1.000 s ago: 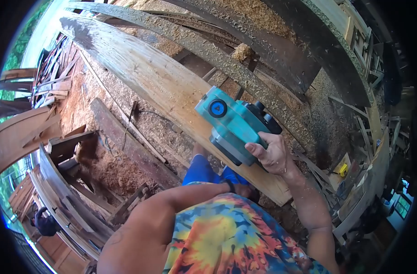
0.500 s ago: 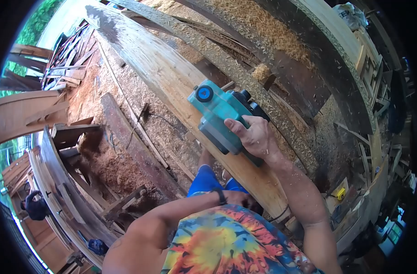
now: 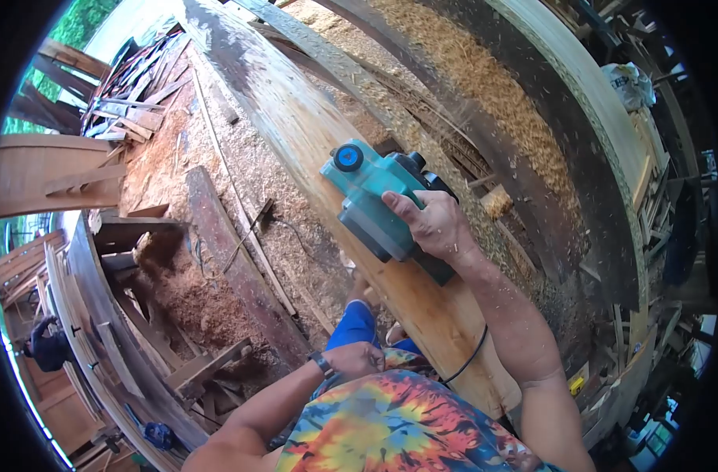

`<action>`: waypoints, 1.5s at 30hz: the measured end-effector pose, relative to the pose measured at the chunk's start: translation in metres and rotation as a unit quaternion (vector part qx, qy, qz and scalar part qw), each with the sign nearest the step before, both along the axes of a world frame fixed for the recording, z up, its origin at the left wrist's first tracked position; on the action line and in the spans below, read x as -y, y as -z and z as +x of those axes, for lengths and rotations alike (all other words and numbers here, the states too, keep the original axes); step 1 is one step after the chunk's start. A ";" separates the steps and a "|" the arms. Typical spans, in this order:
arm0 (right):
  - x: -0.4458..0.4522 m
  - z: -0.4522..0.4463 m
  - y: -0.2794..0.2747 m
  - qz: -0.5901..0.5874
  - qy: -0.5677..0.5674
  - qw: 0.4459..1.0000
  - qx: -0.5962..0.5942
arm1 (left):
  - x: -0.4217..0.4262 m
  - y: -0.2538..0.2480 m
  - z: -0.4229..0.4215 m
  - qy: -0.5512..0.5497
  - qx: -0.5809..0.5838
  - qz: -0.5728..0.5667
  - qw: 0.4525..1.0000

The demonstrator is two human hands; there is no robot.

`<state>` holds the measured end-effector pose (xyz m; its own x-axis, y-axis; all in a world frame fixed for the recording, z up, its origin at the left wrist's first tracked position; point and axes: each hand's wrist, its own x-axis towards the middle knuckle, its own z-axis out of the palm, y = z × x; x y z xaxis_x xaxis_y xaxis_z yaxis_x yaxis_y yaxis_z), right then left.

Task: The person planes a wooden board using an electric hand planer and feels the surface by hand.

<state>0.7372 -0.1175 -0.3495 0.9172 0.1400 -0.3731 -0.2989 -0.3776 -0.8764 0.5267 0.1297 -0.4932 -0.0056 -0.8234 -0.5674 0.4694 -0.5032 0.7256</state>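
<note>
A teal power planer point(image 3: 382, 189) with a round blue knob rests on a long pale plank point(image 3: 296, 118). Wrapped round its rear handle is my right hand point(image 3: 434, 228), thumb on top. My left hand point(image 3: 357, 359), with a dark band at the wrist, is held near my waist beside the plank, its fingers curled; whether it holds anything is hidden. A black cord point(image 3: 473, 358) curves over the near end of the plank.
Long curved boards point(image 3: 524, 141) covered in shavings lie on the right. A reddish board point(image 3: 241, 267) lies on the shavings-strewn ground at left. A person in dark clothing point(image 3: 48, 344) is at far left. A yellow object point(image 3: 576, 385) sits at lower right.
The planer and my right hand have moved back along the plank toward me. My left hand has come out from beside the plank toward the left. The view has shifted, and more cord shows.
</note>
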 end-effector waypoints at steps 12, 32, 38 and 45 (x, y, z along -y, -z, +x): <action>-0.097 0.182 0.002 -0.057 -0.022 0.998 0.013 | -0.089 -0.005 0.119 -0.052 0.058 0.004 0.997; -0.302 0.546 0.054 0.178 -0.055 0.981 0.058 | -0.162 -0.029 0.100 -0.582 -0.041 0.064 0.809; -0.243 0.424 0.031 0.138 -0.080 0.986 0.039 | -0.218 0.015 0.007 -0.505 0.090 0.319 0.797; -0.075 0.108 0.026 0.130 -0.094 0.986 -0.047 | -0.296 0.049 -0.065 -0.359 0.156 0.454 0.800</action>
<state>0.8454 -0.0421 -0.3752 0.8289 0.4063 -0.3844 -0.3296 -0.2005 -0.9226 0.4614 0.4258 -0.5424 0.5434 0.2021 -0.8148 0.7410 -0.5716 0.3524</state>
